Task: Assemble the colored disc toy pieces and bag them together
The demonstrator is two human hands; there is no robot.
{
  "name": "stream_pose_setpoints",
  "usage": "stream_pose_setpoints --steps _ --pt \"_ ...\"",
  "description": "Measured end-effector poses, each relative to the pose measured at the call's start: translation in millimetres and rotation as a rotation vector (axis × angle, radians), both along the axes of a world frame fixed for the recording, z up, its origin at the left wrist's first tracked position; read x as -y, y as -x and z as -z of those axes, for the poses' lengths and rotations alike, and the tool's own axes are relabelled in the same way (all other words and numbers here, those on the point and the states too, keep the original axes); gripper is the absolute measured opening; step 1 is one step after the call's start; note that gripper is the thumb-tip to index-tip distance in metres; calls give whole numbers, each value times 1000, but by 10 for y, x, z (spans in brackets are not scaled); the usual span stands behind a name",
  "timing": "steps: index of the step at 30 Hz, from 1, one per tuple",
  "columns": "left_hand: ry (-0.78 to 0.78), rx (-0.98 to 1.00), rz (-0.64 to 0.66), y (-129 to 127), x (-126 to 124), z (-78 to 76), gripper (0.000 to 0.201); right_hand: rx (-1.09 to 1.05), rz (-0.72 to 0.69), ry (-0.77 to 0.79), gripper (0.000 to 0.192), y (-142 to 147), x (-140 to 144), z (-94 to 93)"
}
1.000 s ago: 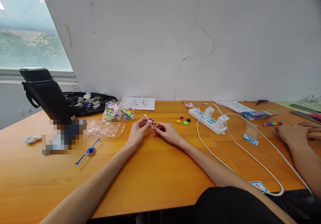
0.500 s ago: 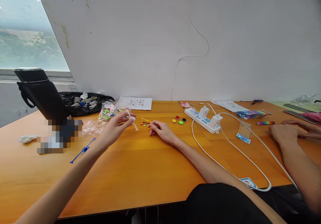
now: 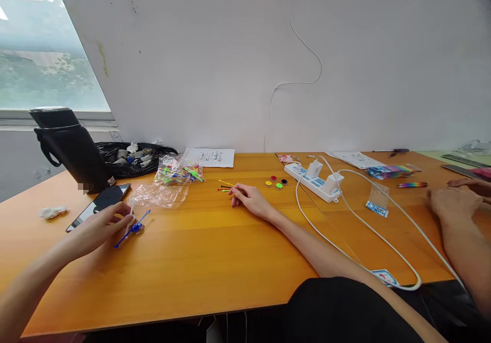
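Here, the white piece (image 3: 131, 210), partly hidden, is pinched in my left hand (image 3: 108, 224) beside the blue spinner (image 3: 136, 227). My right hand (image 3: 250, 199) curls by some arrows (image 3: 224, 190); I cannot tell whether it grips any. The clear bag (image 3: 169, 161) holds coloured pieces (image 3: 192, 173); the black bag (image 3: 132, 170), indistinct scraps (image 3: 132, 155).

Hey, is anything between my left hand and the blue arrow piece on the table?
Only the white piece that your left hand holds at its fingertips, right by the blue arrow piece. Nothing else visible stands between them; I can't tell whether the two pieces touch.
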State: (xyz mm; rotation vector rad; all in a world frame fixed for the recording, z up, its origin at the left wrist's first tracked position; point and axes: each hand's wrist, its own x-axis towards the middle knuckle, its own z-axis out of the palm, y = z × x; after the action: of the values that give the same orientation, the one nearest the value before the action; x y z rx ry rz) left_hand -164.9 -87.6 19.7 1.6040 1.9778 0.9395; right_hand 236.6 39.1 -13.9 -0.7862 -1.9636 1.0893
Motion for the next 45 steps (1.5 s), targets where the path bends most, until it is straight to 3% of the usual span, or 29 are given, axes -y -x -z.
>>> stream_pose_setpoints --steps 8,12,16,19,21,23,25,29,32,36,39,42,45 --pt "35 -199 -26 94 -11 88 50 9 -12 -14 36 -5 41 -49" --pt "-82 -359 -62 72 -57 97 43 56 8 -62 34 7 23 -42" --pt "-248 -459 -120 -413 -104 -123 33 270 246 -362 26 -63 -42 -64" --pt "-216 -413 49 -994 -209 -344 30 503 547 -580 18 -223 -109 -100" --pt "-224 -358 190 -1363 -357 -407 26 665 698 -613 19 -354 -156 -116" --pt "-221 -317 355 -1660 -556 -353 22 784 765 -591 22 -466 -195 -119" --pt "-224 -280 465 -1867 -760 -188 18 839 771 -564 23 -533 -223 -111" --pt "-378 -344 486 -2037 -995 231 18 842 698 -533 22 -540 -253 -76" --pt "-407 -344 511 -2020 -1000 394 23 803 644 -528 22 -512 -272 -48" --pt "-389 -315 516 -1977 -971 398 23 754 618 -555 24 -505 -284 -26" --pt "-390 -375 494 -1980 -954 356 24 778 678 -603 23 -512 -272 -26" --pt "-393 -527 375 -1980 -890 323 30 827 735 -573 21 -516 -257 -35" --pt "-383 -661 215 -1955 -803 319 42 843 706 -523 23 -517 -251 -43"
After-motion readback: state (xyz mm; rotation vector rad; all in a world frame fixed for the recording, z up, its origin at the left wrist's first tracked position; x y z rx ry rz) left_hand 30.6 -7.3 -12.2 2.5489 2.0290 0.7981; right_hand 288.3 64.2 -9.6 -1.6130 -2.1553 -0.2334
